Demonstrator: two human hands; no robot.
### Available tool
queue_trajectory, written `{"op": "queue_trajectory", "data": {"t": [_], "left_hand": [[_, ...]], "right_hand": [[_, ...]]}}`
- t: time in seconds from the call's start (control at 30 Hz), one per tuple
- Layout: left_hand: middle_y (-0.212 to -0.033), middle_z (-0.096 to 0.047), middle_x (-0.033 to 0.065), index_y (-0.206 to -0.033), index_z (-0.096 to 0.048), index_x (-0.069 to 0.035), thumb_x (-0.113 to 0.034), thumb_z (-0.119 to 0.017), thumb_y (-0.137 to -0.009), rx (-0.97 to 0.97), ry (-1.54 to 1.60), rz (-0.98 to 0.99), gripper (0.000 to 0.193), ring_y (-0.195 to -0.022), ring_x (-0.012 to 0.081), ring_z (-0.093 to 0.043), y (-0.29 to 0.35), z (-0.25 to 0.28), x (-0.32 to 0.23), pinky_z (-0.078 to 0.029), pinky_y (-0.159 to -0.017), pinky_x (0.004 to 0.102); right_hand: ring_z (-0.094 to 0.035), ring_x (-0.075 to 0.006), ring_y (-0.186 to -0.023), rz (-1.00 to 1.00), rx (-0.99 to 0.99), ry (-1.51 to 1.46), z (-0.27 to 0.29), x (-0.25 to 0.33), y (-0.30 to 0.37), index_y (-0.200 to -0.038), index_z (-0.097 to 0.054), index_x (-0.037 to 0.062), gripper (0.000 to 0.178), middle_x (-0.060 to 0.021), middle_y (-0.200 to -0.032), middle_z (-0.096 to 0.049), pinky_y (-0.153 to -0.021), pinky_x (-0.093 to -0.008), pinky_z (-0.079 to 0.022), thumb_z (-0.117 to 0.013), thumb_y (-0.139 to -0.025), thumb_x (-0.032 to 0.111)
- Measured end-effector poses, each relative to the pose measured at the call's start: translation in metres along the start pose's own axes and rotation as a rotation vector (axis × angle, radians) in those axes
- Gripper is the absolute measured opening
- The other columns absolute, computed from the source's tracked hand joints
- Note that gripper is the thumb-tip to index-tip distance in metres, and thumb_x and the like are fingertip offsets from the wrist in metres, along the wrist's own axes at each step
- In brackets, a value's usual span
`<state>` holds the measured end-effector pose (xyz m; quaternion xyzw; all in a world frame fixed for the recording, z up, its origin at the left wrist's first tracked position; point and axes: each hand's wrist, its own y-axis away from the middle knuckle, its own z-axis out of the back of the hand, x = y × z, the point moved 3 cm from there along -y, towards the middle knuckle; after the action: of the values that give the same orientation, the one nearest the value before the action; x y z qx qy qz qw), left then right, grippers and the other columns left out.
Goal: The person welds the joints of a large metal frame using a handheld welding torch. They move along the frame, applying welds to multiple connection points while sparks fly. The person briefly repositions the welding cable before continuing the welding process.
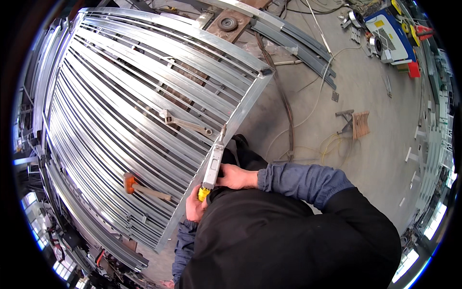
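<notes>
A grey hand-held tool [213, 166] with a narrow pointed nose and a yellow rear end lies along the near edge of a slatted metal frame [250, 98]. My right hand [236, 177] is closed around its grey body from the right. Lower down, my left hand [195, 206] wraps the yellow end. The tool's nose points away from me, over the frame's edge rail; whether it touches the rail I cannot tell. On the slats beyond rests an adjustable wrench [190, 125]. Left of my hands lies an orange-headed mallet [129, 184] with a wooden handle.
Long grey metal profiles [308, 55] lie on the floor at the far side, near a brown plate with a round disc [227, 23]. A cable crosses the floor. Right of the frame is a brown block [361, 125]; a blue-and-white box [390, 36] stands far right.
</notes>
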<state>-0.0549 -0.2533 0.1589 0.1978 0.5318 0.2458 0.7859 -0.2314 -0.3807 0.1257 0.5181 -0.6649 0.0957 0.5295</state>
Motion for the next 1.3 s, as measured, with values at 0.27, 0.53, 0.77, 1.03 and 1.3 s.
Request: {"op": "queue_trajectory", "data": {"t": [0.27,0.53,0.77,1.03,1.3], "left_hand": [[-0.101,-0.073,0.012,-0.127,-0.062,0.002,-0.036,-0.076,-0.091,0.002,0.065,0.008,0.054,-0.096,0.0173,-0.067,0.001,-0.004,0.046,-0.053,-0.087,0.0343],[-0.1,-0.073,0.0129,-0.125,-0.063,0.001,-0.037,-0.075,-0.092,0.003,0.079,0.069,0.052,-0.095,0.0177,-0.068,0.004,-0.002,0.053,-0.054,-0.086,0.0351],[-0.101,-0.074,0.0123,-0.126,-0.062,0.003,-0.033,-0.076,-0.092,0.021,0.153,0.034,0.052,-0.095,0.017,-0.068,-0.003,0.0,0.046,-0.054,-0.087,0.0345],[-0.106,-0.073,0.0104,-0.128,-0.061,0.004,-0.034,-0.077,-0.093,0.047,0.172,0.06,0.054,-0.099,0.0161,-0.067,-0.004,0.001,0.051,-0.053,-0.089,0.0333],[-0.106,-0.073,0.0085,-0.128,-0.061,0.003,-0.034,-0.077,-0.093,0.043,0.13,0.081,0.054,-0.099,0.014,-0.066,-0.007,0.0,0.049,-0.053,-0.089,0.0318]], "right_hand": [[-0.068,-0.0247,-0.111,-0.045,-0.013,0.051,-0.002,-0.034,-0.013,-0.126,-0.063,-0.0014,0.046,-0.0169,-0.117,-0.073,-0.097,-0.0362,-0.052,-0.076,-0.095,0.029],[-0.067,-0.0255,-0.112,-0.076,0.006,0.088,-0.003,-0.023,-0.011,-0.128,-0.063,0.0001,0.048,-0.0161,-0.119,-0.073,-0.098,-0.037,-0.051,-0.077,-0.094,0.03],[-0.067,-0.0207,-0.109,-0.087,-0.028,-0.059,-0.002,-0.025,-0.012,-0.127,-0.064,0.0001,0.043,-0.0125,-0.117,-0.073,-0.095,-0.0344,-0.053,-0.077,-0.094,0.024],[-0.065,-0.0186,-0.107,-0.164,-0.008,-0.139,-0.002,-0.017,-0.011,-0.126,-0.064,-0.0001,0.038,-0.0098,-0.116,-0.072,-0.095,-0.0334,-0.052,-0.076,-0.095,0.018],[-0.064,-0.0193,-0.113,-0.165,0.002,-0.184,-0.001,-0.014,-0.011,-0.131,-0.064,0.0012,0.04,-0.0106,-0.122,-0.071,-0.1,-0.0334,-0.05,-0.076,-0.096,0.018]]}}
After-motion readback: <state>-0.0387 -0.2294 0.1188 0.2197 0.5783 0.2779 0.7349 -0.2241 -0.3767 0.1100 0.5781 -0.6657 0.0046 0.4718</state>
